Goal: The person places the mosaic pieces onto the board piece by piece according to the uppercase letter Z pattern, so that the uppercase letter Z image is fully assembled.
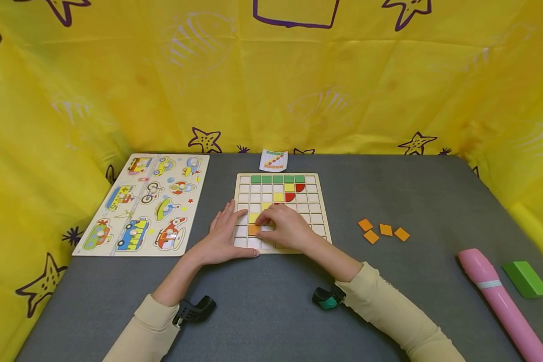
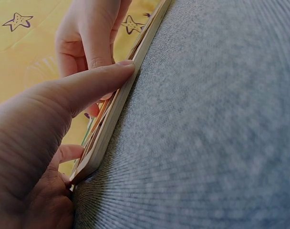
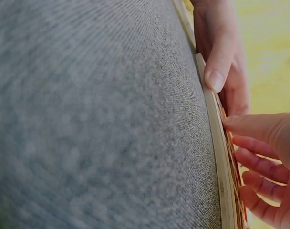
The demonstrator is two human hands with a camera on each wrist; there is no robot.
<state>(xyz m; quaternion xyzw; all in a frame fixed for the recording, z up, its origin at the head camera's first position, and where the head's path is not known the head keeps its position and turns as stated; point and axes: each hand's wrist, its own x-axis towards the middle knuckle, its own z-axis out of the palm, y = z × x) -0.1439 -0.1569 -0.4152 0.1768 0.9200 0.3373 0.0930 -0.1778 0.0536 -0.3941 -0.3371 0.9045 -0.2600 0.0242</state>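
Note:
A wooden grid board (image 1: pixel 322 208) lies flat on the table. Green squares (image 1: pixel 278 179) run along its top row, with yellow squares (image 1: pixel 278 197) and red quarter-circles (image 1: pixel 300 187) in a diagonal below. At the board's near left corner, my left hand (image 1: pixel 221 239) rests with fingers spread along the left side and thumb (image 2: pixel 121 69) on the front edge. My right hand (image 1: pixel 287 227) reaches over the grid, thumb and fingertips pinching an orange square (image 1: pixel 254 230) at a lower left cell. The right hand and forearm hide part of the lower rows.
Several loose orange squares (image 1: pixel 385 230) lie to the board's right. A small pattern card (image 1: pixel 273 160) is behind it. To the left lies a vehicle puzzle board (image 1: pixel 142 206). A pink cylinder-like object (image 1: pixel 502 301) and a green block (image 1: pixel 527 279) lie at far right.

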